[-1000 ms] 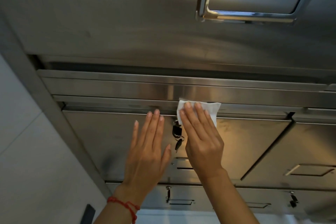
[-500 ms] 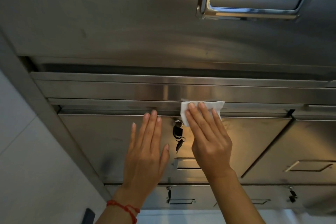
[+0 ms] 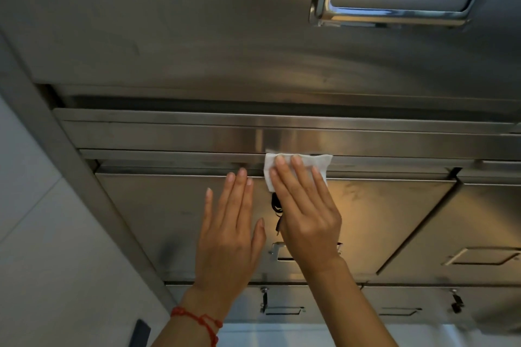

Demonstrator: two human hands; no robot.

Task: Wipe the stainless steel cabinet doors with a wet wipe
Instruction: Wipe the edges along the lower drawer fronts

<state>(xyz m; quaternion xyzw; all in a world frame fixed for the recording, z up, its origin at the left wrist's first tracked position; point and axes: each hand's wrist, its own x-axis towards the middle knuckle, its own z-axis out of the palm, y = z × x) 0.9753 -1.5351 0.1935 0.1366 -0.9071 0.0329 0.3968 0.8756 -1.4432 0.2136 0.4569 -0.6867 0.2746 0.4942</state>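
- Head view: your right hand (image 3: 306,220) lies flat with straight fingers, pressing the white folded wet wipe (image 3: 298,167) against the top edge of the brushed stainless steel cabinet door (image 3: 169,211), where it meets the horizontal steel rail (image 3: 169,136) above.
- The wipe shows beyond your fingertips; your grip on it is only pressure from the flat fingers, nothing curled round it.
- Your left hand (image 3: 229,236), with a red cord bracelet (image 3: 197,321) at the wrist, rests open and flat on the same door, just beside the right, holding nothing.
- A small dark key (image 3: 276,208) hangs from the door's lock, partly hidden by your right hand.
- A shiny chrome handle (image 3: 394,13) sits on the larger steel panel above.
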